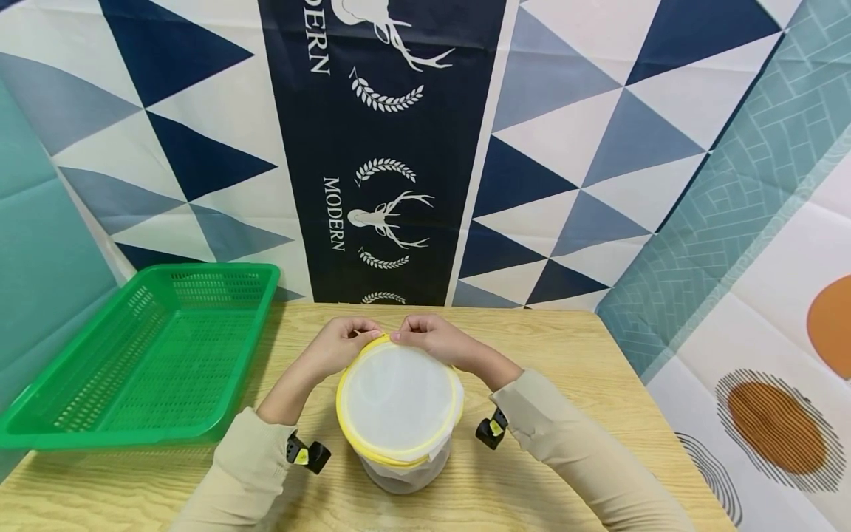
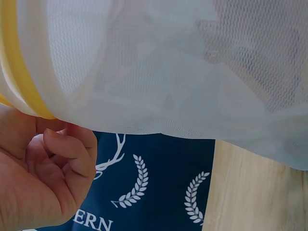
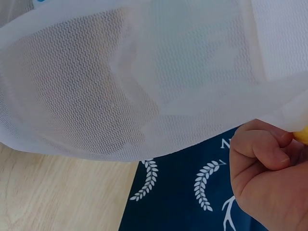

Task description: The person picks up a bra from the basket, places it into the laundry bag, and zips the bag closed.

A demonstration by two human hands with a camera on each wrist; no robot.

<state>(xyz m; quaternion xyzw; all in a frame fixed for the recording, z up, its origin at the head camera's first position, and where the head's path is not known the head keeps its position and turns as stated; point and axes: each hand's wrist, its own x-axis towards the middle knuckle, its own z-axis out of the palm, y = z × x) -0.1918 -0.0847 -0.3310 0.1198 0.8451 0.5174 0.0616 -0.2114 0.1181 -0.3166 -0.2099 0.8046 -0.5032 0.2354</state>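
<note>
A round white mesh laundry bag [image 1: 402,399] with yellow trim stands on the table. Its flat top faces up, and thin mesh sides fill most of both wrist views. At the far edge of the yellow rim, my left hand [image 1: 339,347] pinches the trim between thumb and curled fingers. Just beside it, my right hand [image 1: 435,341] pinches the same edge, thumb on top. In the left wrist view, the left hand [image 2: 48,168] sits under the yellow band [image 2: 21,67]. The right wrist view shows the right hand's [image 3: 267,168] curled fingers at the mesh; their tips are partly hidden.
To the left, a green plastic basket [image 1: 229,369] with perforated sides stands on the wooden table [image 1: 545,443]. A patterned cloth wall [image 1: 385,148] rises behind the table's far edge. Black wrist cameras [image 1: 309,453] hang beneath both forearms, close to the bag's sides.
</note>
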